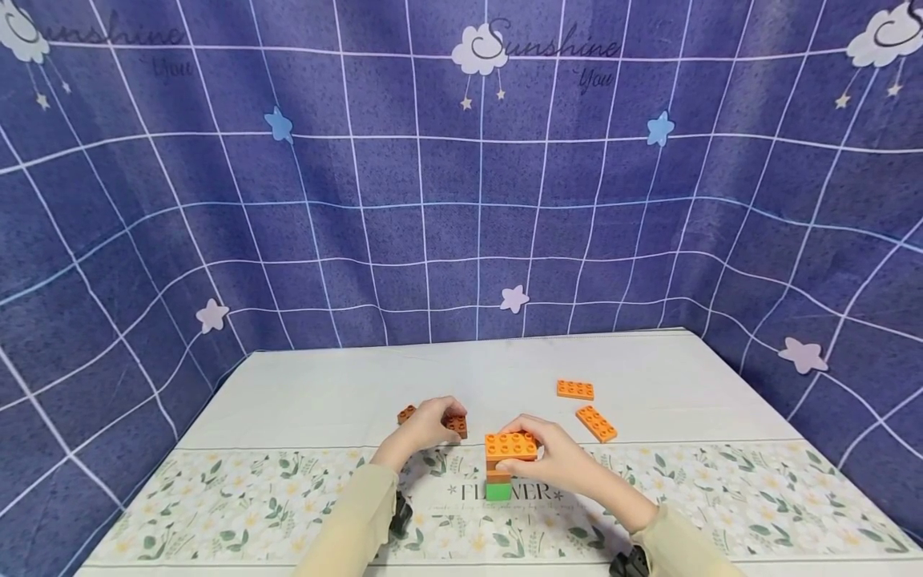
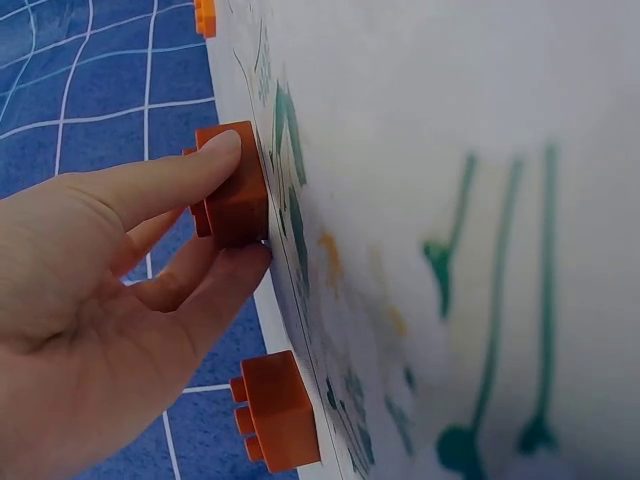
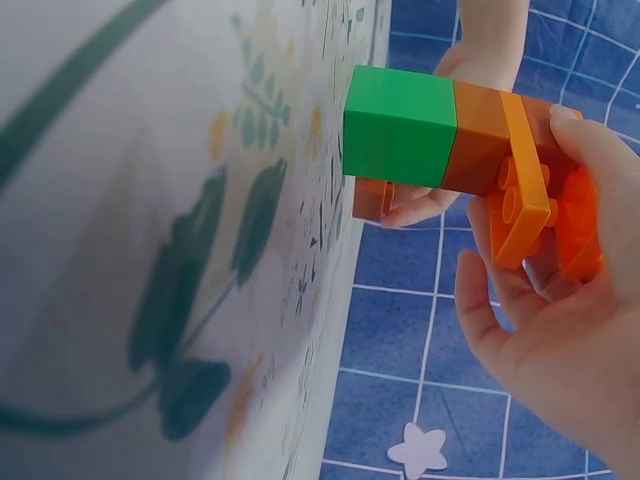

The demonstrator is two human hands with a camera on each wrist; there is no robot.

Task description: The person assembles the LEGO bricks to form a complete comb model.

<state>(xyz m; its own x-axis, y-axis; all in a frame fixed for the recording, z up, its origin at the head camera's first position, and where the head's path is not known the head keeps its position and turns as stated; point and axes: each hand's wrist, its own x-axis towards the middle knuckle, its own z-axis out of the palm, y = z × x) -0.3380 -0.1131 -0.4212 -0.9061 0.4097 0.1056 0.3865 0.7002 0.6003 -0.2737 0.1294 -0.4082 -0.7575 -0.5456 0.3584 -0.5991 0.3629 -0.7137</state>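
My left hand pinches a brown toy building brick at the table. Thumb and fingers hold opposite sides of that brick in the left wrist view. A second brown brick lies just left of this hand. My right hand grips the upper part of a brick stack. Its lowest piece is a green brick; above come a brown brick, an orange plate, another brown brick and a top orange plate. Whether the green brick touches the table, I cannot tell.
Two loose orange plates, one farther back and one nearer, lie right of the stack. The table has a white cover with a floral band. A blue gridded curtain stands behind it and along both sides.
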